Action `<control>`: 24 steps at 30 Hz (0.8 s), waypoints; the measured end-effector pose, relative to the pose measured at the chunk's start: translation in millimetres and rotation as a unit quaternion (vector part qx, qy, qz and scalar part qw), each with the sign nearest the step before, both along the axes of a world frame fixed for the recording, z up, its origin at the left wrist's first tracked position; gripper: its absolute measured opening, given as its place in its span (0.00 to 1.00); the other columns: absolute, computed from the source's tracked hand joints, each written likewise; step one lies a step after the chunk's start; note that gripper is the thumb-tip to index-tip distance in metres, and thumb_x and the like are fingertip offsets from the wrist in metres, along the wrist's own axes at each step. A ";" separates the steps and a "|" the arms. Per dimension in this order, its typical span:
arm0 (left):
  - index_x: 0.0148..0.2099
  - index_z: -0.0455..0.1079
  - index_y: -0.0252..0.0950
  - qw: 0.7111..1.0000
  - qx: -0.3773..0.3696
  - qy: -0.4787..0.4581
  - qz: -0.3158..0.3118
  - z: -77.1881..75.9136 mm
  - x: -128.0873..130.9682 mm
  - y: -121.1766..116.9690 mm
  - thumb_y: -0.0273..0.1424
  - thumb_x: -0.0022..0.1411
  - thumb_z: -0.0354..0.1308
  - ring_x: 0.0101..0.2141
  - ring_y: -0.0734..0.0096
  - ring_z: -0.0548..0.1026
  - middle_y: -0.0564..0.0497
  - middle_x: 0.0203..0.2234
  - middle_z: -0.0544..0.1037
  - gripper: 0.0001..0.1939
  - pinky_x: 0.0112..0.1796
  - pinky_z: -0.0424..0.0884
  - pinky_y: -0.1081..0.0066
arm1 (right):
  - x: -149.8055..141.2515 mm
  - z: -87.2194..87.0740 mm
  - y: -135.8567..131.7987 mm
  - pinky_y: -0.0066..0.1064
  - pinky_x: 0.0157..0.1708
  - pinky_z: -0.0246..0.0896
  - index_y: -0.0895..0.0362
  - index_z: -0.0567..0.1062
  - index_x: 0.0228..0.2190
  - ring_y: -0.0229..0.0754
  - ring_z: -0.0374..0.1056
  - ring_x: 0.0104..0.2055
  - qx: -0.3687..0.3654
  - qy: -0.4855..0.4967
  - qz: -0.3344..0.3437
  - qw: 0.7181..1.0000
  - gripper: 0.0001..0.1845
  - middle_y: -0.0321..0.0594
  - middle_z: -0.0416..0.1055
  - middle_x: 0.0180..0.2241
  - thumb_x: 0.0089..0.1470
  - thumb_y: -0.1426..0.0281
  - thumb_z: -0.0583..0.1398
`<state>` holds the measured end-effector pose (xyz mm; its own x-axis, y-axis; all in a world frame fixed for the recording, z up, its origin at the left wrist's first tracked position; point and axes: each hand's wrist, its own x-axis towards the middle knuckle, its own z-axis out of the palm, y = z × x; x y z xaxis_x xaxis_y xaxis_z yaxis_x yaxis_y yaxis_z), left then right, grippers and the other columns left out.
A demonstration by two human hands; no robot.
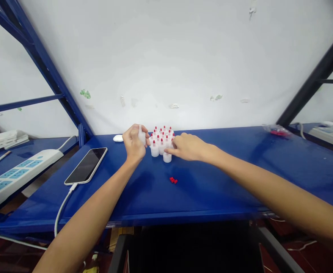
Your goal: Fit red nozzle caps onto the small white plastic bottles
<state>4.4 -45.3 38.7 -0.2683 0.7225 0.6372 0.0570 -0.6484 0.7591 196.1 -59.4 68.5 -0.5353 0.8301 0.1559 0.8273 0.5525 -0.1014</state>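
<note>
My left hand (pixel 135 143) is wrapped round a small translucent white bottle (pixel 141 135) with a pale nozzle and no red cap on it, raised beside the group. Several similar bottles (pixel 154 149) with red pointed caps stand upright and close together. At the near right of this group, my right hand (pixel 187 146) has its thumb and fingers closed at the top of the front bottle (pixel 167 157); the fingers hide that bottle's top. A few loose red caps (pixel 173 180) lie on the blue table (pixel 212 189), nearer to me.
To the left lie a smartphone (pixel 87 165) with a white charging cable (pixel 58 210) and a white oval object (pixel 118 138). A power strip (pixel 21 174) is farther left. A plastic bag with red pieces (pixel 278 131) rests at the back right. Blue frame posts (pixel 52 68) flank the white wall.
</note>
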 end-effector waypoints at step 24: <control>0.27 0.71 0.37 0.953 0.028 0.291 -0.072 -29.9 6.8 -18.1 0.42 0.71 0.40 0.20 0.70 0.66 0.53 0.16 0.70 0.26 0.34 0.64 0.64 | 31.6 -50.9 -10.8 0.26 0.34 0.65 0.56 0.80 0.47 0.35 0.68 0.32 -0.149 0.105 0.341 0.922 0.14 0.42 0.72 0.38 0.66 0.69 0.56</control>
